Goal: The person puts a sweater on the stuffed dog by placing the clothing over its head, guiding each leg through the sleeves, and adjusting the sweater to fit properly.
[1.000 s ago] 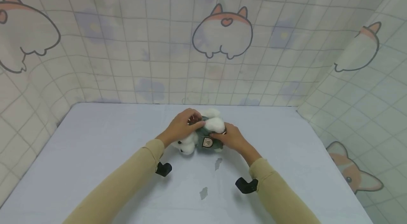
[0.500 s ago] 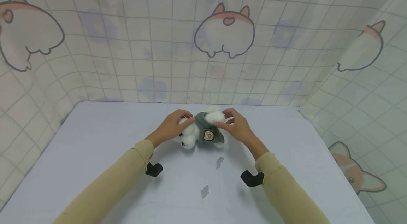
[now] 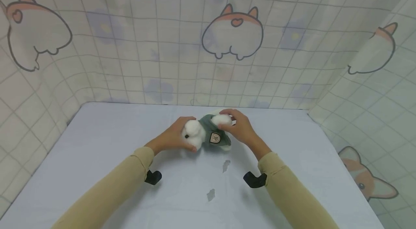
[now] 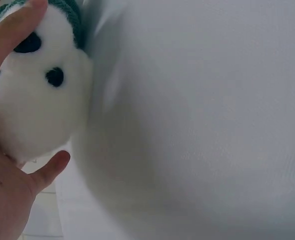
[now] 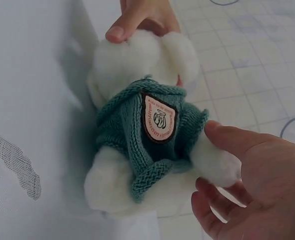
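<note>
A white plush toy (image 3: pixel 199 135) in a green knitted sweater (image 5: pixel 132 122) lies on the table, its head towards the left. On the sweater is a shield-shaped patch (image 5: pixel 159 117). My left hand (image 3: pixel 172 137) grips the toy's round head, thumb at the near side and fingers at the far side. Dark eyes and a nose show in the left wrist view, where one of my fingers lies over the plush face (image 4: pixel 42 100). At the other end, my right hand (image 3: pixel 243 129) holds a stubby white limb (image 5: pixel 215 160) between thumb and fingers.
A white cloth covers the table (image 3: pixel 104 156), with two grey patches (image 3: pixel 211 195) in front of the toy. Behind and beside the table hangs a tiled-pattern curtain (image 3: pixel 162 59) printed with cartoon corgis. Both wrists carry a black mount (image 3: pixel 255 180).
My left hand has shifted from the toy's upper body to round its head, and the head has turned. My right hand has moved from the sweater's lower side up to the limb.
</note>
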`<state>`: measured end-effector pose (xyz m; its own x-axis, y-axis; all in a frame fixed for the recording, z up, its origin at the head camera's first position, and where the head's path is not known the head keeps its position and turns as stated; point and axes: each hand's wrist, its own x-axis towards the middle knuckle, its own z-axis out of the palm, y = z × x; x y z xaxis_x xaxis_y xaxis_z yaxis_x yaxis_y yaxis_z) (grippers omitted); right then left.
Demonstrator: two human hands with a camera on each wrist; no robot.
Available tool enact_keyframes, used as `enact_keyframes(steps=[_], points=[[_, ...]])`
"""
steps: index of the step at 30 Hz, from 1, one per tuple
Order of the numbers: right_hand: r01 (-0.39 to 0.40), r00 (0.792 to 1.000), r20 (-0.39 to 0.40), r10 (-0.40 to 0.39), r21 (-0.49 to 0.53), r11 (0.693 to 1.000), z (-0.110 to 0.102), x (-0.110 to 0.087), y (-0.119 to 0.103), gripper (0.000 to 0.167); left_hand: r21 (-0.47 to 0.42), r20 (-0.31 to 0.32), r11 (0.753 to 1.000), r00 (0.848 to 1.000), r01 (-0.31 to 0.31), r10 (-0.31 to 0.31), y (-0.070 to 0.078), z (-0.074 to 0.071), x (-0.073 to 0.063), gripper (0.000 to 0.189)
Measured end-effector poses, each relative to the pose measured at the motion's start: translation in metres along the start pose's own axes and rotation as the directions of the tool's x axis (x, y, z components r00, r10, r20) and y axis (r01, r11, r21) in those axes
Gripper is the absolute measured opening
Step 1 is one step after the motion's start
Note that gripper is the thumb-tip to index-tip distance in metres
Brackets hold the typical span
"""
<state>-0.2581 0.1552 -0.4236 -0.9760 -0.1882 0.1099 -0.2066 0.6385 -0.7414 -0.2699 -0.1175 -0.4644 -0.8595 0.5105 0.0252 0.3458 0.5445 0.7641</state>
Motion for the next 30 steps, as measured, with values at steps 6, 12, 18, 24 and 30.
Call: enact_keyframes(steps=[6, 12, 18, 24, 30], points=[[0.01, 0.999, -0.048, -0.012, -0.039, 0.999, 0.001, -0.003, -0.003, 0.04, 0.035, -0.028, 0.998, 0.998, -0.052, 0.053, -0.002, 0.002, 0.0, 0.103], [-0.016, 0.995, -0.102, 0.011, -0.052, 0.999, -0.003, -0.008, -0.007, 0.036, 0.047, -0.114, 0.993, 0.987, -0.111, 0.116, 0.003, -0.004, 0.002, 0.097], [-0.03, 0.991, -0.128, 0.023, -0.054, 0.998, -0.007, -0.009, -0.006, 0.03, -0.08, -0.187, 0.992, 0.979, -0.094, 0.078, 0.02, -0.023, 0.005, 0.087], [-0.026, 0.998, -0.049, 0.025, -0.021, 0.999, -0.008, -0.015, -0.013, 0.029, -0.24, -0.231, 0.969, 0.973, -0.056, -0.001, 0.039, -0.042, 0.012, 0.077], [0.025, 0.991, 0.135, -0.022, -0.027, 0.999, -0.01, -0.019, -0.02, 0.045, -0.232, -0.261, 0.972, 0.964, -0.018, -0.044, 0.053, -0.049, 0.024, 0.075]])
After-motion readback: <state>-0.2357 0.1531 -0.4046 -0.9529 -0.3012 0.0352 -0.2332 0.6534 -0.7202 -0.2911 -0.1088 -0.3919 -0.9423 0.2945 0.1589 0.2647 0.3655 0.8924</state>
